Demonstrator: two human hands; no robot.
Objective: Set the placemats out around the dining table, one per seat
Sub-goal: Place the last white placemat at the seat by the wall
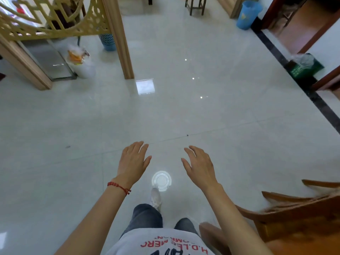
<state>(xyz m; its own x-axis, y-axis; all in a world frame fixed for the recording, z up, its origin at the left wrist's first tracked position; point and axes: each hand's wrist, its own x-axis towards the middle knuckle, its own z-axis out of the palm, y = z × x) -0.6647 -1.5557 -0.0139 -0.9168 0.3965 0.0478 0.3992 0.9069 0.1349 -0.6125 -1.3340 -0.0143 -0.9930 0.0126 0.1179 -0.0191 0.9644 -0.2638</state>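
Both my grips are spread and hold nothing, left hand (132, 161) and right hand (199, 165) over the glossy white tiled floor (230, 111). No placemat or dining surface shows; I judge I'm walking to fetch them, beside the carved wooden chair (294, 214).

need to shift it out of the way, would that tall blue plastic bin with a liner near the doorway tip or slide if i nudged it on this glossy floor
The tall blue plastic bin probably slides easily: the glossy pale tiled floor looks slick. It seems light, thin plastic. Being tall and narrow-based, a high push might tip it.
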